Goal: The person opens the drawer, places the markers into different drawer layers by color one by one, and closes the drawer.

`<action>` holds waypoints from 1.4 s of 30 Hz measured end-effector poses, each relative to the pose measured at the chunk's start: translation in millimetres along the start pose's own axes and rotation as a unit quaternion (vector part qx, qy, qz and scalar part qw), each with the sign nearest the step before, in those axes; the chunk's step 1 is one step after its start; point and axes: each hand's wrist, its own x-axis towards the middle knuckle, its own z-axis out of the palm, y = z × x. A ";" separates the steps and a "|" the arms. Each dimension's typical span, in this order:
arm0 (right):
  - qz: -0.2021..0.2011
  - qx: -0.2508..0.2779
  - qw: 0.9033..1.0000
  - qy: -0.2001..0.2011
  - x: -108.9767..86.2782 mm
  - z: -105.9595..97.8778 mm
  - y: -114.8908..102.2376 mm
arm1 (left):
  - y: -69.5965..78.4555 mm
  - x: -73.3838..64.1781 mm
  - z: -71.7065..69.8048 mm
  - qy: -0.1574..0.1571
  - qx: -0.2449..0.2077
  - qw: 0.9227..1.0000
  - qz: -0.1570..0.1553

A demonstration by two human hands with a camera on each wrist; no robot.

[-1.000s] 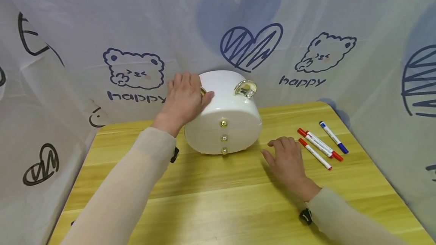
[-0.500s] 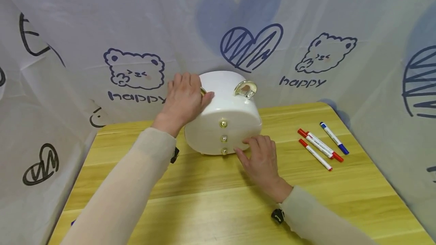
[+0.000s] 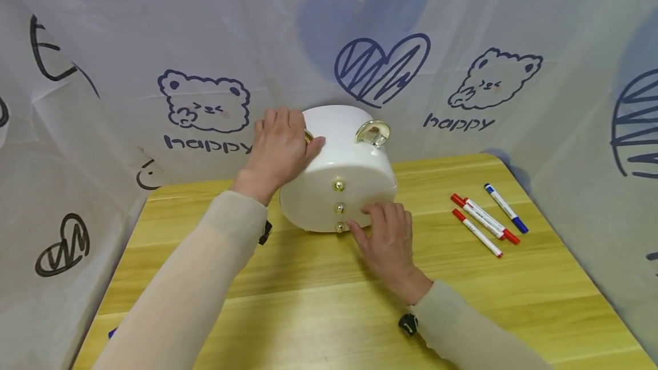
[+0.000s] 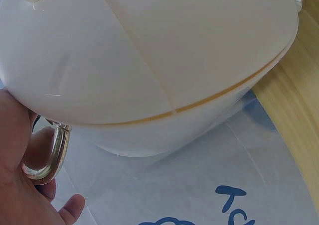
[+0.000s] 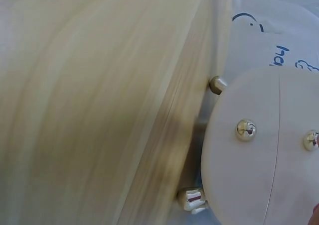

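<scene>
A glossy white rounded box (image 3: pixel 339 150) stands at the back of the table, with three gold knobs down its front and a gold loop (image 3: pixel 373 133) on its upper right. My left hand (image 3: pixel 280 150) grips the matching loop on the upper left; in the left wrist view, fingers curl through that gold loop (image 4: pixel 60 158). Before the box's lower right front is my right hand (image 3: pixel 388 238), fingers loosely bent, thumb beside the lowest knob (image 3: pixel 340 226). Only a sliver of fingertip enters the right wrist view, near a knob (image 5: pixel 311 140), so contact cannot be told.
To the right on the wooden table (image 3: pixel 308 313) lie several markers: red-capped ones (image 3: pixel 478 233) and a blue-capped one (image 3: pixel 506 208). A small blue tip (image 3: pixel 112 333) pokes out by the left sleeve. A printed cloth (image 3: pixel 288 27) hangs right behind the box.
My right hand has moved left, from beside the markers to the lower front of the box. The left hand has kept its hold on the loop.
</scene>
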 end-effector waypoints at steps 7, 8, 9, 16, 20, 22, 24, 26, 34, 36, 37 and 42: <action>0.003 -0.019 0.999 0.034 -1.5 7.8 -10.1 | 0.9 -1.1 -0.6 -0.008 0.004 1.000 -0.005; 0.004 -0.020 0.999 0.033 -1.1 8.2 -12.0 | 0.8 -1.3 -0.7 -0.009 0.004 1.000 -0.006; 0.010 -0.018 0.999 0.031 -0.6 8.3 -14.1 | 0.4 -1.3 -0.6 -0.010 0.004 1.000 -0.006; 0.405 0.390 0.823 -0.078 5.7 2.4 -38.5 | -0.9 -0.3 1.2 -0.015 -0.004 1.000 -0.008; 0.586 0.602 0.540 -0.062 11.9 4.8 -45.4 | -0.1 0.3 0.6 -0.011 -0.002 1.000 -0.006; 0.615 0.649 0.443 -0.062 14.2 6.2 -47.8 | 0.4 0.3 0.1 -0.011 -0.001 1.000 -0.008; 0.625 0.677 0.383 -0.065 16.6 7.7 -50.5 | 0.8 0.2 -0.2 -0.011 -0.001 1.000 -0.009; 0.632 0.693 0.342 -0.062 19.4 9.6 -53.4 | 1.0 0.4 -0.2 -0.009 -0.002 1.000 -0.008; 0.649 0.710 0.273 -0.020 29.6 19.0 -61.2 | 0.9 1.6 0.1 -0.007 -0.006 1.000 -0.004; 0.651 0.710 0.268 -0.010 31.1 21.1 -62.4 | 0.6 1.4 0.3 -0.009 -0.008 1.000 -0.004; 0.653 0.709 0.267 -0.006 31.7 21.9 -62.9 | 0.5 1.4 0.4 -0.008 -0.008 1.000 -0.004; 0.654 0.701 0.283 -0.003 32.9 23.4 -64.1 | 0.6 0.7 -0.5 -0.009 -0.004 1.000 -0.006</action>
